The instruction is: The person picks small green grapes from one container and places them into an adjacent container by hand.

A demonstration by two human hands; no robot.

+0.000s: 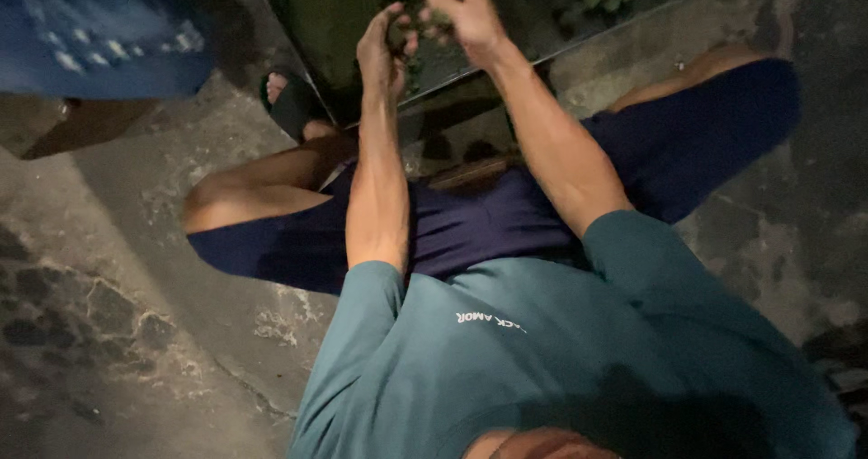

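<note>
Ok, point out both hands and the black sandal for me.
left hand [384, 47], head view, on the back of the hand
right hand [466, 11], head view, on the knuckles
black sandal [291, 106], head view, on the strap

One head camera, steep downward look along the wearer's own torso to hands [425, 34] at the top edge; close range, tilted frame, concrete floor [136, 332] around.

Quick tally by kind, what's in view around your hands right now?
Hands: 2, the left hand and right hand, both on a dark green leafy clump
Dark green leafy clump: 1
Black rubber sandal: 1
Blue patterned cloth, top left: 1
Grey glass-like panel: 1
Total: 6
</note>
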